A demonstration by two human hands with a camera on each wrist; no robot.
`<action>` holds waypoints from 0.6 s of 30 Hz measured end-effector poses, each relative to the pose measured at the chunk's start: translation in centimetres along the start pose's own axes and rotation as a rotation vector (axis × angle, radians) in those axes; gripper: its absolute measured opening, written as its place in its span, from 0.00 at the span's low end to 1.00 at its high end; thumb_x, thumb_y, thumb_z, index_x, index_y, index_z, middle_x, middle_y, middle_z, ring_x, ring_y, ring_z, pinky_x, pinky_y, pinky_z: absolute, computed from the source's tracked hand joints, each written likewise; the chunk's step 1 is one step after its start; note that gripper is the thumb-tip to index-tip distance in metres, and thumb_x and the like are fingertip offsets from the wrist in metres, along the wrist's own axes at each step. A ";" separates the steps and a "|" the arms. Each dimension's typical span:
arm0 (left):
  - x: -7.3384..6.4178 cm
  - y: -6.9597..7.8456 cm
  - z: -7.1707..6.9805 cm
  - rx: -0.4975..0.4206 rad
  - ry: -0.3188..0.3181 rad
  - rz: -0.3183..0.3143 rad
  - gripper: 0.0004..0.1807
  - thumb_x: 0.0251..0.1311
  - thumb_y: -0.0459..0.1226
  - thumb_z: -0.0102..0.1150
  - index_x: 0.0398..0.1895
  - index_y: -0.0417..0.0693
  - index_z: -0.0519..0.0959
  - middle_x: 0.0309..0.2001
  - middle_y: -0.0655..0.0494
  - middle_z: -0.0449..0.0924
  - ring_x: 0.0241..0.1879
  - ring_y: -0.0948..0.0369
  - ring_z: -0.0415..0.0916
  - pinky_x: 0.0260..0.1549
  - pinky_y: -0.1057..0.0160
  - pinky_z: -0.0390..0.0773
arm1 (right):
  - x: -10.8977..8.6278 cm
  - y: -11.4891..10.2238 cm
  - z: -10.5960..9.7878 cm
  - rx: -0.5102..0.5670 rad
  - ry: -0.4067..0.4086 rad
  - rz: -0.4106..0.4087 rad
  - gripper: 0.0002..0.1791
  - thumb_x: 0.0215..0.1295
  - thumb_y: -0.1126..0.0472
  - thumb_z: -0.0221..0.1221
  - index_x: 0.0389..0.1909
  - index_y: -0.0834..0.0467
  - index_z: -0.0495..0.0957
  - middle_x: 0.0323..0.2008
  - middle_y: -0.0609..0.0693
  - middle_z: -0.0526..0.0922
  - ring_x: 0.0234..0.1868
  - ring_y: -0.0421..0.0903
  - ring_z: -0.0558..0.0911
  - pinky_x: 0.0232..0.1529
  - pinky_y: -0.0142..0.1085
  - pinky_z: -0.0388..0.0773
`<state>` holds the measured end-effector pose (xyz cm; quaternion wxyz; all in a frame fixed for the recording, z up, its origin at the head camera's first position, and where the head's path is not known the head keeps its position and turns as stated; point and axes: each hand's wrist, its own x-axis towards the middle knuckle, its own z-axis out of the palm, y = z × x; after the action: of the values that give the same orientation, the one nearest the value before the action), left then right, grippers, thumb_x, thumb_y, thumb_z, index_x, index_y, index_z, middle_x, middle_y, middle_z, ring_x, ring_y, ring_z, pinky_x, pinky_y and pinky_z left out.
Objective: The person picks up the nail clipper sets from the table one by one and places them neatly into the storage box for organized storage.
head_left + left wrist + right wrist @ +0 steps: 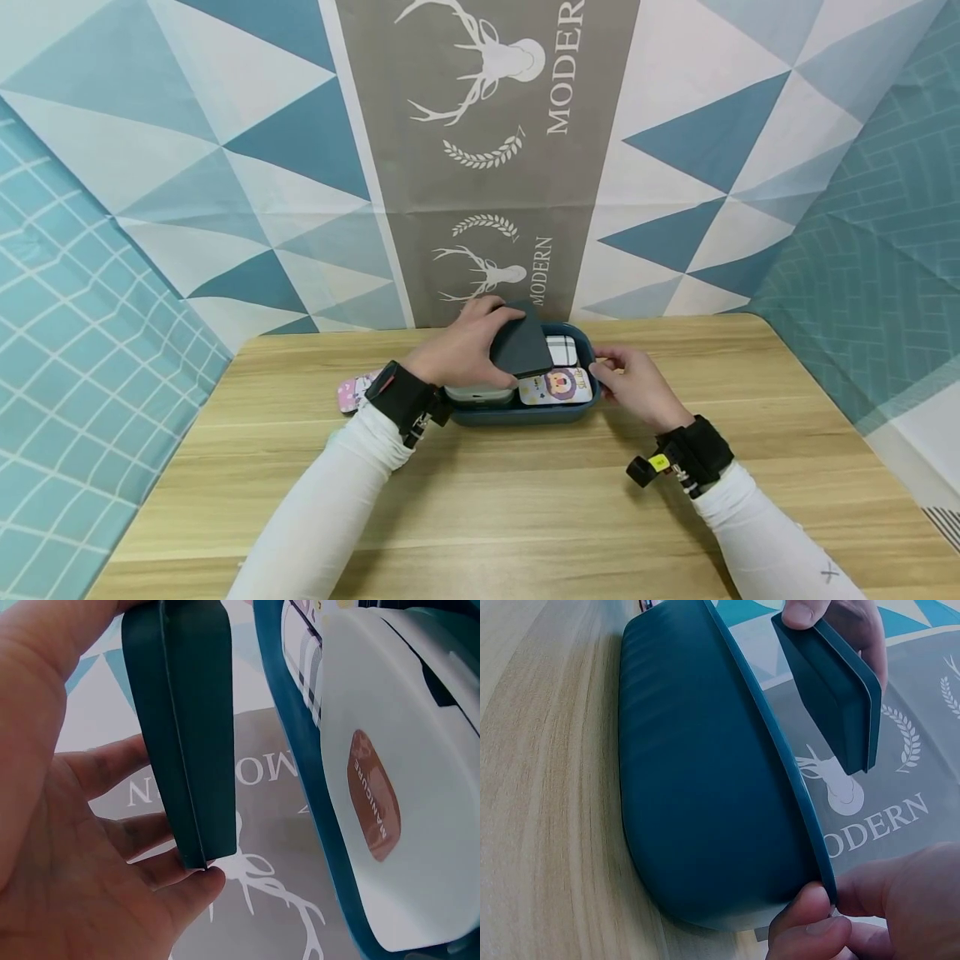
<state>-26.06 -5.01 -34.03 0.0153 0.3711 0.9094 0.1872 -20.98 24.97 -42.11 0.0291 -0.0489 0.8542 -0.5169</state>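
Note:
My left hand [467, 343] grips a dark green-black flat rectangular box [521, 342] by its edges, with a thin seam line along its side in the left wrist view. It is held above a dark blue oval basin [525, 415]. At the basin's right end, my right hand [634, 385] pinches the rim between thumb and fingers. Inside lie a white case marked MANICURE [405, 787], a small tin with a cartoon lion [557, 386] and a white item with dark lines [561, 351]. The held box hides part of the basin's inside.
A pink patterned item [355, 392] lies on the wooden table [525, 508], left of the basin and partly behind the left wrist. A cloth with deer prints and triangles [487, 183] rises behind the table's back edge.

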 end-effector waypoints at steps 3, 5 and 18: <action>0.2 0.1 0.1 -0.011 -0.002 0.005 0.54 0.49 0.52 0.82 0.80 0.52 0.67 0.76 0.47 0.59 0.71 0.49 0.57 0.58 0.50 0.76 | 0.0 0.0 0.0 -0.001 -0.001 -0.002 0.25 0.83 0.61 0.54 0.74 0.69 0.70 0.41 0.60 0.79 0.34 0.58 0.80 0.33 0.38 0.81; 0.4 0.2 0.2 -0.018 -0.002 0.013 0.54 0.50 0.51 0.82 0.80 0.51 0.67 0.76 0.45 0.59 0.71 0.49 0.56 0.59 0.49 0.76 | 0.1 0.0 0.0 -0.002 -0.001 -0.004 0.25 0.83 0.62 0.55 0.73 0.70 0.70 0.40 0.60 0.78 0.34 0.58 0.80 0.32 0.38 0.80; 1.4 0.6 1.0 -0.046 -0.027 0.020 0.54 0.48 0.51 0.83 0.79 0.51 0.68 0.75 0.47 0.60 0.68 0.51 0.57 0.57 0.51 0.76 | 0.1 0.3 0.0 0.009 -0.007 -0.025 0.24 0.82 0.64 0.54 0.72 0.70 0.71 0.39 0.61 0.79 0.34 0.61 0.80 0.30 0.35 0.78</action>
<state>-26.55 -3.34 -34.64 0.0341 0.3820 0.9009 0.2031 -21.11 25.08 -42.37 0.0256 -0.0613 0.8511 -0.5208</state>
